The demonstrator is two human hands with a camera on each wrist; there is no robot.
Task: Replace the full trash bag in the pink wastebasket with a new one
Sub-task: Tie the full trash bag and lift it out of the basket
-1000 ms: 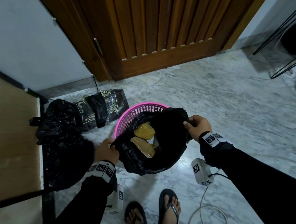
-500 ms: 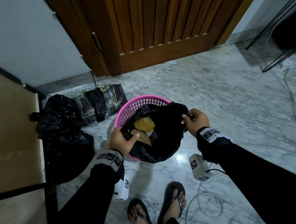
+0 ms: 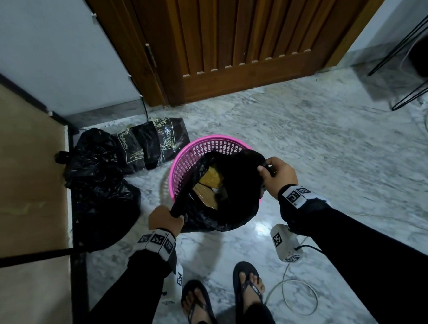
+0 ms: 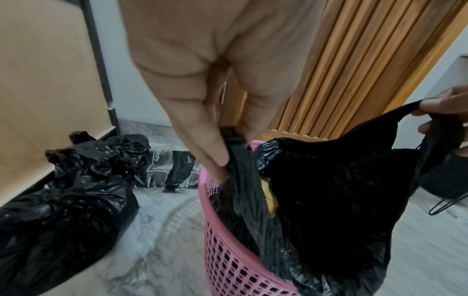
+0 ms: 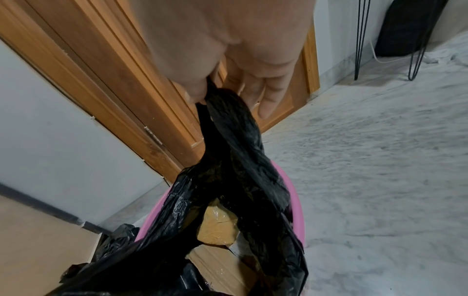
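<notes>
The pink wastebasket (image 3: 202, 147) (image 4: 228, 260) (image 5: 296, 202) stands on the marble floor in front of my feet. Inside it sits a black trash bag (image 3: 237, 193) (image 4: 341, 200) (image 5: 240, 190) holding yellow-brown cardboard scraps (image 3: 210, 179) (image 5: 217, 228). My left hand (image 3: 165, 218) (image 4: 222, 152) grips the bag's gathered near-left edge as a taut strip. At the far right rim, my right hand (image 3: 277, 174) (image 5: 228, 94) pinches the opposite edge. Both edges are lifted off the basket rim.
Two stuffed black bags (image 3: 99, 194) (image 4: 63, 190) lie left of the basket beside a wooden panel (image 3: 21, 186). A pack of printed black bags (image 3: 154, 140) lies behind them. A wooden door (image 3: 237, 35), black wire legs (image 3: 414, 62) and a white cable (image 3: 299, 297) surround the floor.
My left hand drew back toward me from inside the bag's mouth, pulling its edge out into a tight strip. The right hand kept its hold and rose slightly.
</notes>
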